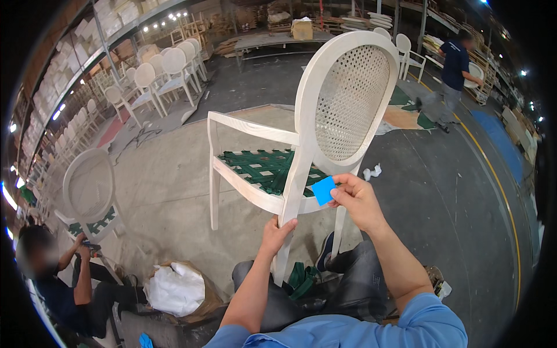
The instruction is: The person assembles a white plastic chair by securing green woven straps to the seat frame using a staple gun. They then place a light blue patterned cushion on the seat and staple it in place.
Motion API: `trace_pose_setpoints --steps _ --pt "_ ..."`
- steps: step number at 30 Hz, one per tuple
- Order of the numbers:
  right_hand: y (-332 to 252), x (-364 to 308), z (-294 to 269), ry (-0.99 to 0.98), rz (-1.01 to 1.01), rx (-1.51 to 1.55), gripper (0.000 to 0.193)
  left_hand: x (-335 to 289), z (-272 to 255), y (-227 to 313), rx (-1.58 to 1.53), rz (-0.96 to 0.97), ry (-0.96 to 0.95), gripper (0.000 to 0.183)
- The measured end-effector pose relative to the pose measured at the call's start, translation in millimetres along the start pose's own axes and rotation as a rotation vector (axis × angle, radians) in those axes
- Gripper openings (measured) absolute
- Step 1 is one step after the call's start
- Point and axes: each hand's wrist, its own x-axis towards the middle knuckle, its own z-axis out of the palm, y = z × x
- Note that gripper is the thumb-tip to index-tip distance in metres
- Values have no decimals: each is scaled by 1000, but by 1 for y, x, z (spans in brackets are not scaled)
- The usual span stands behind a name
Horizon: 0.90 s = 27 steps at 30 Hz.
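Observation:
A whitish wooden armchair (293, 174) stands in front of me with its back turned toward me. Its oval backrest holds woven cane (351, 101), and green webbing (255, 167) crosses the seat frame. My left hand (276, 236) is wrapped round the rear leg just below the seat. Between thumb and fingers, my right hand (357, 200) pinches a small flat blue square (324, 191), whose kind I cannot make out. The square is close beside the upright at the base of the backrest; whether it touches the wood is unclear.
Green straps (303, 279) lie by my legs. To the left, a bag with white material (177, 288) stands near a seated person (64, 278) working on another chair (90, 191). More chairs (168, 66) stand farther back. A person (455, 66) is at the far right.

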Motion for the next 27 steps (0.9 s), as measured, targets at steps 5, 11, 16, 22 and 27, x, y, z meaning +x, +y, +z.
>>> trace_pose_setpoints --steps 5,11,16,22,27 --pt "8 -8 5 -89 82 -36 35 -1 -2 -5 -7 9 13 62" --pt "20 -14 17 -59 98 83 12 -4 -2 -5 -4 -1 13 63" --pt "46 -14 25 -24 -319 -71 12 -5 2 -2 -24 19 42 55" --pt "51 -10 28 -107 -165 -255 17 -11 -3 5 24 21 59 51" --pt "44 -10 41 -239 -98 -214 19 -14 -1 9 -43 29 31 57"
